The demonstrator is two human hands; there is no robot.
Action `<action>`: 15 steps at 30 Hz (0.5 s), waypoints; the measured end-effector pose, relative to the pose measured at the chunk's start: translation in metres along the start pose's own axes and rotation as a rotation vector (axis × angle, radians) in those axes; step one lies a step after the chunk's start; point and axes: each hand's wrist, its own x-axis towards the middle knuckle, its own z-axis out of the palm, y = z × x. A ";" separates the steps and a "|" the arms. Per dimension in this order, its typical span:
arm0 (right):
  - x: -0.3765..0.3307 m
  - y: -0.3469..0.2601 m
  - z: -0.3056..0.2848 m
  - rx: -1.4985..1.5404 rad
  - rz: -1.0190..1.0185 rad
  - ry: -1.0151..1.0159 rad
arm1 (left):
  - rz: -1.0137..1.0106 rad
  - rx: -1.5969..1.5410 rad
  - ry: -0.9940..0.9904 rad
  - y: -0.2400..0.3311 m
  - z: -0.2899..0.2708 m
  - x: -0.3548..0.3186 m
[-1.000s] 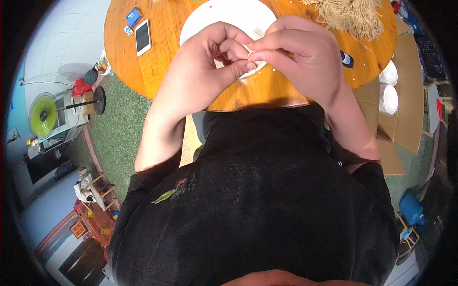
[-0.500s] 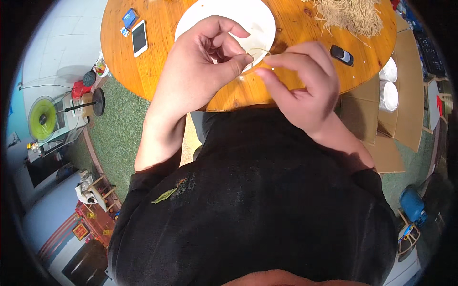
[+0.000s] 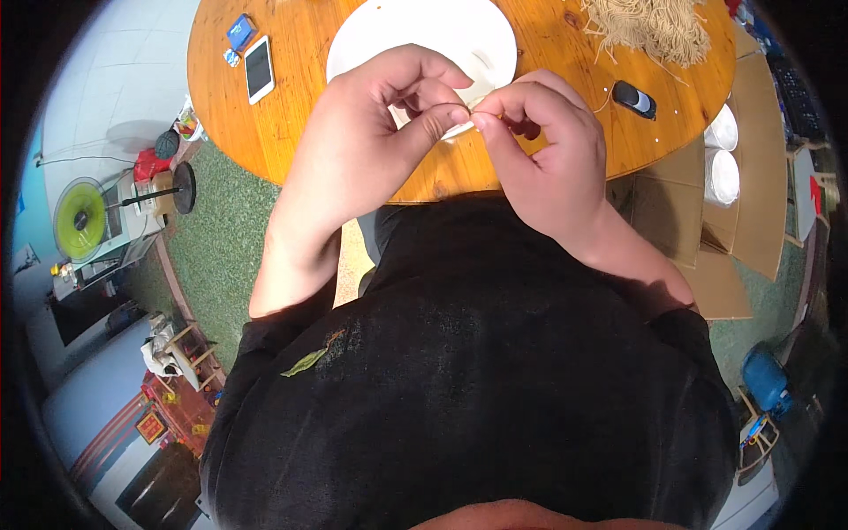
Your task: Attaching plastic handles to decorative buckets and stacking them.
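Going left to right: a white phone (image 3: pixel 259 68) and a small blue packet (image 3: pixel 239 32) lie in the upper left of the round wooden table (image 3: pixel 300 132). At top centre is a white plate (image 3: pixel 459 26).

Just below the plate, the left hand (image 3: pixel 371 132) has thumb and forefinger pressed together on one end of a thin pale strand (image 3: pixel 478 108). The right hand (image 3: pixel 552 150) sits right next to it, fingertips pinched on the same strand, so both hands are closed on it and nearly touching above the table's near edge.

The strand looks feather-light, floppy and easy to snap or lose, so I'd say a fingertip pinch close to the working spot is the only sensible hold; grab further out and it'd just bend away. Only a sliver of it shows.

In the upper right there's a heap of straw-coloured strands (image 3: pixel 649 26), a small dark gadget (image 3: pixel 634 97), then cardboard boxes (image 3: pixel 707 212) past the table edge.

Versus half a second ago, the right hand has swung up and in from lower right, so the fingertips meet closer. A second ago both hands were bunched tight over the plate's edge.
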 end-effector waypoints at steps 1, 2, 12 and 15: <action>0.000 0.000 0.000 0.017 0.040 -0.022 | 0.046 0.064 0.009 0.000 0.001 0.000; -0.001 0.000 0.000 0.017 0.040 -0.022 | 0.091 0.129 0.018 0.001 0.002 -0.001; -0.009 -0.002 -0.001 0.395 0.355 -0.056 | 0.060 0.145 0.010 0.005 0.005 -0.009; -0.009 0.001 -0.003 0.509 0.429 -0.092 | 0.123 0.188 0.029 0.002 0.006 -0.011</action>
